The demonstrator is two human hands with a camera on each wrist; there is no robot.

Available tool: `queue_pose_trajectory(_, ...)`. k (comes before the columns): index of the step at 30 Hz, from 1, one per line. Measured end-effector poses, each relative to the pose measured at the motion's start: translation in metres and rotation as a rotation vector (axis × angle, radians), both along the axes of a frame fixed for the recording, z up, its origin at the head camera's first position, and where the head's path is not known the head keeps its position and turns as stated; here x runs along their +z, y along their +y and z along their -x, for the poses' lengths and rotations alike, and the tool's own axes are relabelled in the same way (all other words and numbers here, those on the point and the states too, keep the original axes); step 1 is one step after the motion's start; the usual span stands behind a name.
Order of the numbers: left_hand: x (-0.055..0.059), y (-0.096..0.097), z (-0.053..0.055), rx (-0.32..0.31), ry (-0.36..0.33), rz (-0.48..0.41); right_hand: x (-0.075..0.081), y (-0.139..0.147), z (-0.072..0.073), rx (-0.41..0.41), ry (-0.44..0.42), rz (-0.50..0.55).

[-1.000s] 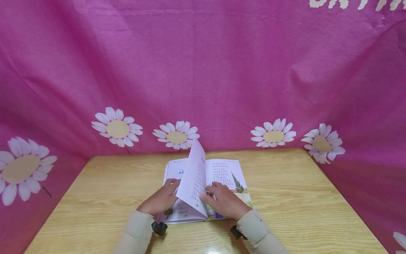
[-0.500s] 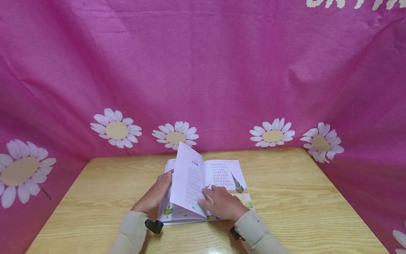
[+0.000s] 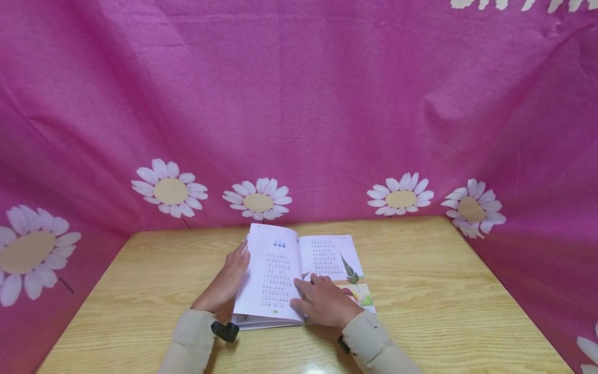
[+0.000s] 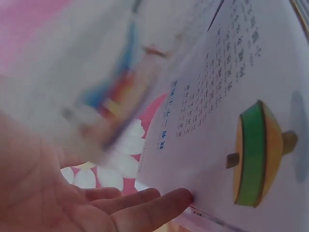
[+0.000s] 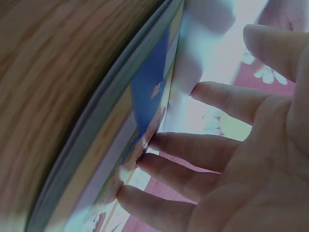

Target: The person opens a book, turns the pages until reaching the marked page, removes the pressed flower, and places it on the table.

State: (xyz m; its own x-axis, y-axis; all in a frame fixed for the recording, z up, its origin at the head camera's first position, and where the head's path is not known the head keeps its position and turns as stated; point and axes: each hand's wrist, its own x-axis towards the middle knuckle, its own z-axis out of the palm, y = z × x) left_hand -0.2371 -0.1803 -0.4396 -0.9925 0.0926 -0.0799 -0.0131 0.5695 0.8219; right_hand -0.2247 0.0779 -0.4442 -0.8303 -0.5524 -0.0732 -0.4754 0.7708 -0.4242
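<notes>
An open book point(image 3: 324, 252) with printed text and coloured pictures lies on the wooden table. Its left-side page point(image 3: 275, 275) slopes over the pages beneath, leaving a gap at the near edge. My left hand point(image 3: 227, 280) is at the book's left edge with fingers straight; in the left wrist view, fingertips point(image 4: 181, 195) meet the edge of a page showing a green and yellow spinning top point(image 4: 256, 154), while a blurred leaf point(image 4: 120, 87) hangs above the palm. With fingers extended, my right hand point(image 3: 327, 301) rests on the book near the spine, fingertips point(image 5: 128, 193) on the right page.
A wood-grain table point(image 3: 434, 291) extends around the book. Behind and beside it hangs a pink cloth point(image 3: 327, 104) printed with white daisies point(image 3: 401, 198). Black bands point(image 3: 225, 331) circle both wrists below pale sleeves point(image 3: 191, 340).
The raised page has swung leftward and down, from nearly upright to almost flat over the left side. My left hand has shifted left to the book's outer edge; the right has barely moved.
</notes>
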Motion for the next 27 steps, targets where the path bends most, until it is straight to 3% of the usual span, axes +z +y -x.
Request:
queue_pose_trajectory(4, 0.004, 0.002, -0.001, 0.023, -0.002, 0.028, -0.001, -0.001, 0.000, 0.017, 0.028, -0.037)
queue_pose_trajectory(12, 0.012, 0.008, -0.005, -0.008, 0.090, 0.114, -0.002, -0.003, 0.000, 0.007, 0.048, -0.051)
queue_pose_trajectory(19, 0.020, 0.014, -0.012, -0.070, 0.121, 0.203, -0.004, -0.003, -0.001, 0.009, 0.077, -0.047)
queue_pose_trajectory(27, 0.013, 0.017, -0.013, -0.191, 0.184, 0.319, -0.003, -0.002, 0.000, 0.028, 0.095, -0.038)
